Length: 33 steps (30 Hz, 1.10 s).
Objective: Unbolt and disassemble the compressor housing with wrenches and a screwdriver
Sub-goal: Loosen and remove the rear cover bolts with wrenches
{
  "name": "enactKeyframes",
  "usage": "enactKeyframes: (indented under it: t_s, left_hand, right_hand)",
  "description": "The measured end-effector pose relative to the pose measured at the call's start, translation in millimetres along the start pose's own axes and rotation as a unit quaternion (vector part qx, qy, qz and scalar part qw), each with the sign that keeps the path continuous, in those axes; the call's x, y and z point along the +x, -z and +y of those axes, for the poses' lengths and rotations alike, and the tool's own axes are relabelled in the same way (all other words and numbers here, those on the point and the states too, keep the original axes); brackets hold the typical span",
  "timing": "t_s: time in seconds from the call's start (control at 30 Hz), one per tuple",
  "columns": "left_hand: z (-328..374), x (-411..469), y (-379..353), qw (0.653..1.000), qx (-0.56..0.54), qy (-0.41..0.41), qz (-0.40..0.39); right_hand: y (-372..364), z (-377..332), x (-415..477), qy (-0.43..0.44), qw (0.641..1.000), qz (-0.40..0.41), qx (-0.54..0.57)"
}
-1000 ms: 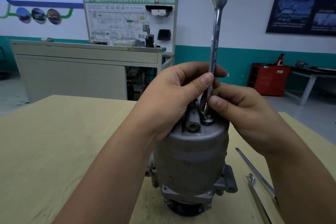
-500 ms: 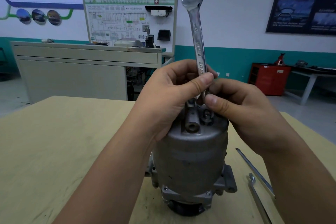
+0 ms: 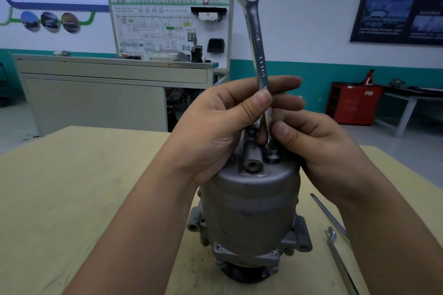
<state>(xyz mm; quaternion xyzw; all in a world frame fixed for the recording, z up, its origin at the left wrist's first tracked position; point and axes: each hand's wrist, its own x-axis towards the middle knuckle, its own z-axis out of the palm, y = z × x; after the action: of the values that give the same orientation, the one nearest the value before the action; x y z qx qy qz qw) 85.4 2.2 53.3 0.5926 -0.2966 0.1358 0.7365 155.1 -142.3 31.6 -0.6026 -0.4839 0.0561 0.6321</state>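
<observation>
Wrench [image 3: 257,38] stands on compressor bolt [image 3: 272,155], pinched by left hand [image 3: 215,132] and right hand [image 3: 318,146].

Our table [image 3: 72,199] is a pale wooden top with a faint grain. Near our edge the compressor [image 3: 251,211] stands on end on it, dark round end down against the wood. To its right two slim metal tools lie flat and close together. The thin rod [image 3: 329,217] is farther from us. The bar [image 3: 340,263], hooked at one end, lies nearer and runs off the bottom of our view.
</observation>
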Motion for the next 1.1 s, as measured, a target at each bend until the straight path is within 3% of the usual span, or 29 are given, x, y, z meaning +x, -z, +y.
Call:
enactKeyframes:
  t_s: [0.43, 1.1]
  left_hand:
    - [0.1, 0.3, -4.5, 0.999, 0.03, -0.01, 0.04]
    - [-0.9, 2.4, -14.9, 0.991, 0.099, -0.037, 0.077]
  right_hand:
    - [1.0, -1.6, -0.6, 0.023, 0.998, -0.039, 0.052]
    - [2.3, 3.6, -1.2, 0.067, 0.995, -0.017, 0.066]
